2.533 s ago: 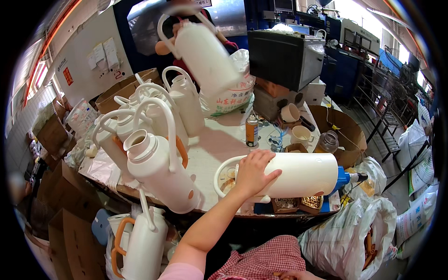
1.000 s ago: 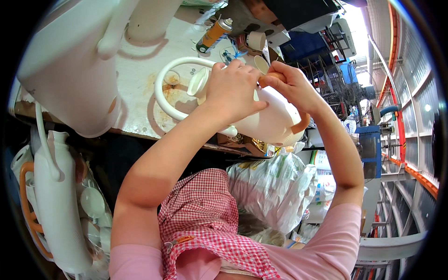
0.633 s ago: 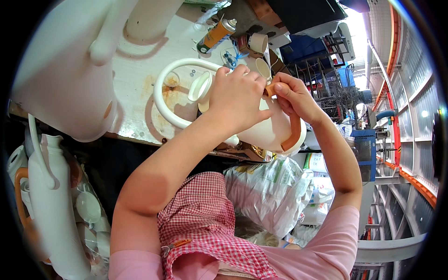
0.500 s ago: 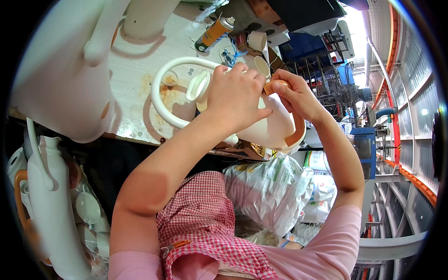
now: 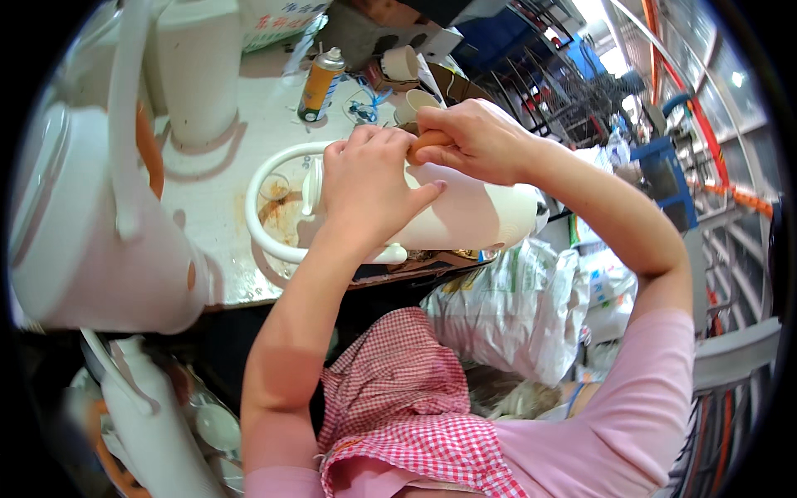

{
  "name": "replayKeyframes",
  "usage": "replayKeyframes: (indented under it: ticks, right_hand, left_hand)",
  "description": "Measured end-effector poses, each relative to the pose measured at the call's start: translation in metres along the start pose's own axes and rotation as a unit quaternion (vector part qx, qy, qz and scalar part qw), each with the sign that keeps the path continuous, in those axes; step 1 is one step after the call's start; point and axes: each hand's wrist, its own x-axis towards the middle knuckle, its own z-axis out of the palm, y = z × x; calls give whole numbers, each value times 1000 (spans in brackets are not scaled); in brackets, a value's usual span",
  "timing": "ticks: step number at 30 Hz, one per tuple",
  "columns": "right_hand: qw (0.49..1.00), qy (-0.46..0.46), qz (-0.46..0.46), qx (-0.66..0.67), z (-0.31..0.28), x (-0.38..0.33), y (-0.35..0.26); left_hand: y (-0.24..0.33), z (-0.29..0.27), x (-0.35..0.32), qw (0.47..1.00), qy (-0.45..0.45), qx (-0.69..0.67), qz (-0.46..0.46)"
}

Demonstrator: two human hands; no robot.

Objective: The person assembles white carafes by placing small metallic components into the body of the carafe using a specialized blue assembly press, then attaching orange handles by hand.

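A white jug-like vessel [image 5: 473, 212] lies on its side at the table's front edge, its base end toward the right. A white loop handle [image 5: 253, 203] curves out from its left end. My left hand [image 5: 365, 170] is wrapped over the vessel's upper side, fingers bent and thumb along the body. In my closed right hand [image 5: 477, 141] is an orange-brown, rounded piece [image 5: 430, 144] at the vessel's top side, close to my left fingertips. Whether that piece is attached to the vessel is hidden by my fingers.
Large white vessels [image 5: 91, 241] stand at the left of the table [image 5: 224, 274]. Behind are an orange spray can [image 5: 321, 85] and cream cups [image 5: 400, 63]. Below the table's edge are a white plastic bag [image 5: 515, 311] and, at left, more white vessels [image 5: 154, 415].
The vessel has turned, so its base end points more to the right. My right hand has swung over its top, with the wrist higher. The view has shifted too.
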Motion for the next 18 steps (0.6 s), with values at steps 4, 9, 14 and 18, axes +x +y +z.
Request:
replayKeyframes:
  ticks: [4,9,14,18]
  right_hand:
    - [999,22,-39,-16,4,-4,7]
    - [998,27,-49,-18,6,-6,6]
    - [999,19,-26,-21,9,-5,1]
    - [1000,17,-11,-11,11,-6,-3]
  left_hand:
    - [0,6,2,999,29,6,14]
    - [1,6,4,999,29,13,36]
    - [-2,4,1,999,22,-3,43]
    - [-2,4,-2,998,42,2,55]
